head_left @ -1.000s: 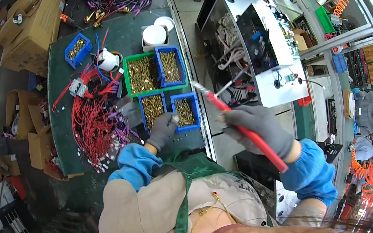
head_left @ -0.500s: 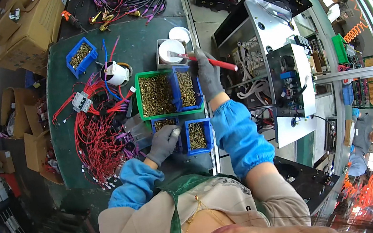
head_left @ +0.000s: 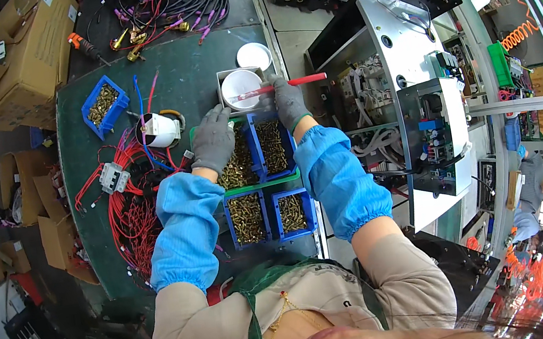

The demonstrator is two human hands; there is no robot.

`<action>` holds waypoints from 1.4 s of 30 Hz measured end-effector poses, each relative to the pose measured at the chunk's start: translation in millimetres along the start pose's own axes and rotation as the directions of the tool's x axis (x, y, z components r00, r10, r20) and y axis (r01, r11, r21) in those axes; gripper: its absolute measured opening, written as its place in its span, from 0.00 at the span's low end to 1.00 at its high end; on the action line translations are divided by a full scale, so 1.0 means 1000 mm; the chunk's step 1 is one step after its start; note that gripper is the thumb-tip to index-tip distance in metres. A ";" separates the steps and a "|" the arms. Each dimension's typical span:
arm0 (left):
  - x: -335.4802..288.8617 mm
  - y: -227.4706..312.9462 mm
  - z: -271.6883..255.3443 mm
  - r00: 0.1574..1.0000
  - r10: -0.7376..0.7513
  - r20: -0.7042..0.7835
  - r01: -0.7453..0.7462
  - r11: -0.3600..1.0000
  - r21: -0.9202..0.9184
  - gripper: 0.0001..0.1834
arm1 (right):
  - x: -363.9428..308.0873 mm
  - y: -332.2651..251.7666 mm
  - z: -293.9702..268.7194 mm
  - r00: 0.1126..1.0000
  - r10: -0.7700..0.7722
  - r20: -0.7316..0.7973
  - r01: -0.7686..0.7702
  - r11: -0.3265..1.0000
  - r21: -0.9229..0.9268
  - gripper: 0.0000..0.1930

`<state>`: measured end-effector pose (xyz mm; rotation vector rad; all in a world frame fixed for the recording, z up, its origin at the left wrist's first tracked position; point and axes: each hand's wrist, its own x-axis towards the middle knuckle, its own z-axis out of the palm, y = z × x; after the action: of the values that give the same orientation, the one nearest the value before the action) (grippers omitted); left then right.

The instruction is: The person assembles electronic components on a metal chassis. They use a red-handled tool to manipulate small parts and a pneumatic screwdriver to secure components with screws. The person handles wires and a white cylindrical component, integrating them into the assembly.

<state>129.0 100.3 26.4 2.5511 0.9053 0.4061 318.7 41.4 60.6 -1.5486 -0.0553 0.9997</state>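
Observation:
My right hand point(head_left: 290, 102), in a grey glove, grips a brush by its red handle point(head_left: 307, 80). The brush's pale end lies over the round white tub point(head_left: 239, 81), which sits in a small box. My left hand point(head_left: 214, 141), also gloved, reaches over the left part of the green bin point(head_left: 265, 186), fingers stretched toward the tub and apparently holding nothing. Brass-coloured screws fill the green bin and the blue bin point(head_left: 272, 147) set in its right side. Closer to me stand two more blue screw bins point(head_left: 247, 220) point(head_left: 294, 212).
A white lid point(head_left: 254, 56) lies behind the tub. Left of my hands are a white cup point(head_left: 160, 130), a blue bin point(head_left: 101, 108) and a heap of red wires point(head_left: 132, 225). Metal equipment housings point(head_left: 399, 38) stand to the right, with cardboard boxes point(head_left: 35, 64) far left.
My left hand has moved from the near blue bin up beside the tub, its fingers straightening. The brush in my right hand has turned from slanted to nearly level.

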 end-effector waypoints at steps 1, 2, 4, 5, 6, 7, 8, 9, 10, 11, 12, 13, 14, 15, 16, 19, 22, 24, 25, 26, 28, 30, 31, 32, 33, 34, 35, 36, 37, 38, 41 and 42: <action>0.001 0.001 0.002 1.000 0.021 -0.004 -0.021 0.999 0.038 0.23 | 0.004 0.004 -0.005 0.999 0.038 -0.002 -0.037 0.996 0.080 0.16; 0.002 0.001 0.004 0.999 0.042 -0.009 -0.041 0.996 0.076 0.23 | 0.007 0.007 -0.012 0.997 0.075 -0.001 -0.074 0.984 0.159 0.15; 0.000 0.002 0.003 0.998 0.054 -0.010 -0.052 0.990 0.128 0.24 | 0.009 0.010 -0.022 0.990 0.130 0.060 -0.143 0.931 0.335 0.12; -0.002 0.003 0.003 0.999 0.049 -0.006 -0.047 0.989 0.138 0.24 | 0.009 0.013 -0.028 0.986 0.164 0.034 -0.165 0.916 0.365 0.12; -0.001 0.005 0.003 0.999 0.044 -0.008 -0.042 0.988 0.146 0.24 | 0.006 0.012 -0.031 0.981 0.193 0.009 -0.181 0.902 0.391 0.11; -0.001 0.005 0.003 0.999 0.040 -0.006 -0.039 0.988 0.151 0.25 | 0.002 0.011 -0.033 0.975 0.223 -0.015 -0.196 0.887 0.419 0.11; -0.001 0.004 0.005 0.999 0.037 -0.005 -0.036 0.987 0.155 0.25 | 0.006 0.019 -0.036 0.979 0.201 -0.042 -0.163 0.886 0.434 0.11; 0.000 0.004 0.005 0.999 0.036 -0.001 -0.036 0.987 0.157 0.25 | 0.006 0.022 -0.041 0.976 0.219 0.007 -0.196 0.857 0.477 0.11; 0.000 0.005 0.004 0.999 0.031 0.009 -0.032 0.987 0.156 0.26 | 0.005 0.026 -0.047 0.971 0.234 0.057 -0.229 0.825 0.516 0.11; 0.001 0.006 0.003 1.000 0.025 0.019 -0.028 0.988 0.154 0.26 | 0.005 0.029 -0.052 0.963 0.246 0.108 -0.263 0.791 0.553 0.11; 0.001 0.007 0.002 0.999 0.016 0.029 -0.021 0.988 0.154 0.26 | 0.004 0.032 -0.053 0.963 0.238 0.130 -0.268 0.774 0.574 0.12; 0.001 0.007 0.003 1.000 0.013 0.029 -0.017 0.987 0.157 0.26 | 0.003 0.034 -0.053 0.962 0.245 0.117 -0.265 0.756 0.598 0.12; 0.002 0.007 0.004 1.000 0.009 0.027 -0.013 0.987 0.160 0.26 | 0.003 0.036 -0.053 0.962 0.253 0.106 -0.262 0.739 0.621 0.12; -0.001 0.006 0.005 1.000 0.001 0.026 -0.005 0.986 0.165 0.26 | 0.001 0.037 -0.051 0.960 0.263 0.098 -0.263 0.720 0.642 0.12; -0.003 0.005 0.005 1.000 0.001 0.006 -0.002 0.988 0.153 0.26 | -0.002 0.037 -0.051 0.964 0.247 0.094 -0.247 0.714 0.655 0.12; -0.020 0.013 0.002 0.998 -0.005 -0.067 0.009 0.998 0.057 0.25 | -0.011 0.035 -0.049 0.967 0.224 0.121 -0.239 0.638 0.732 0.09; -0.066 0.043 -0.023 0.987 -0.022 -0.160 -0.015 0.975 -0.222 0.20 | -0.027 0.032 -0.062 0.960 0.118 0.254 -0.266 0.670 0.693 0.10; -0.112 0.051 -0.032 0.989 -0.085 -0.125 0.041 0.947 -0.320 0.16 | -0.052 0.014 -0.057 0.964 0.096 0.249 -0.241 0.718 0.653 0.13; -0.131 0.055 -0.036 0.984 -0.114 -0.135 0.060 0.935 -0.350 0.15 | -0.058 0.009 -0.060 0.968 0.075 0.239 -0.214 0.743 0.634 0.14; -0.148 0.052 -0.039 0.971 -0.181 -0.156 0.120 0.935 -0.334 0.14 | -0.061 0.012 -0.066 0.930 0.033 0.367 -0.271 0.735 0.621 0.15; -0.175 0.039 -0.045 0.935 -0.291 -0.201 0.222 0.926 -0.307 0.12 | -0.082 0.007 -0.064 0.919 0.025 0.393 -0.280 0.743 0.608 0.15; -0.188 0.006 -0.046 0.876 -0.404 -0.262 0.346 0.907 -0.240 0.13 | -0.098 0.004 -0.065 0.913 0.001 0.407 -0.255 0.781 0.570 0.16; -0.189 -0.011 -0.047 0.841 -0.453 -0.296 0.405 0.890 -0.211 0.14 | -0.105 0.004 -0.066 0.909 -0.018 0.417 -0.238 0.799 0.552 0.16; -0.186 -0.024 -0.050 0.871 -0.388 -0.301 0.366 0.922 -0.129 0.14 | -0.111 0.004 -0.066 0.903 -0.035 0.428 -0.221 0.816 0.534 0.17; -0.180 -0.038 -0.052 0.901 -0.319 -0.296 0.319 0.947 -0.048 0.15 | -0.118 0.002 -0.065 0.911 -0.042 0.411 -0.191 0.840 0.508 0.17; -0.174 -0.049 -0.048 0.941 -0.268 -0.209 0.277 0.961 0.017 0.15 | -0.126 -0.001 -0.063 0.917 -0.050 0.395 -0.160 0.862 0.481 0.17; -0.169 -0.057 -0.042 0.967 -0.184 -0.174 0.216 0.958 0.187 0.17 | -0.133 -0.003 -0.061 0.924 -0.060 0.377 -0.128 0.882 0.454 0.17; -0.159 -0.058 -0.041 0.987 -0.099 -0.124 0.136 0.927 0.348 0.18 | -0.139 -0.005 -0.062 0.921 -0.070 0.383 -0.119 0.886 0.448 0.17; -0.148 -0.059 -0.041 0.998 -0.020 -0.062 0.048 0.865 0.499 0.20 | -0.143 -0.006 -0.063 0.924 -0.075 0.375 -0.108 0.889 0.444 0.17; -0.138 -0.059 -0.040 0.992 -0.122 0.026 0.093 0.862 0.499 0.20 | -0.148 -0.007 -0.064 0.926 -0.080 0.368 -0.098 0.892 0.440 0.17; -0.110 -0.062 -0.038 0.869 -0.407 0.282 0.216 0.824 0.523 0.20 | -0.163 -0.013 -0.065 0.931 -0.099 0.352 -0.072 0.894 0.443 0.16; -0.103 -0.067 -0.033 0.844 -0.441 0.305 0.234 0.815 0.529 0.18 | -0.167 -0.014 -0.066 0.933 -0.104 0.344 -0.063 0.896 0.440 0.16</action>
<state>3.0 89.7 10.2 2.6315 1.3922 -0.5256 260.9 -99.0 157.2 -0.9314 -0.0915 1.1756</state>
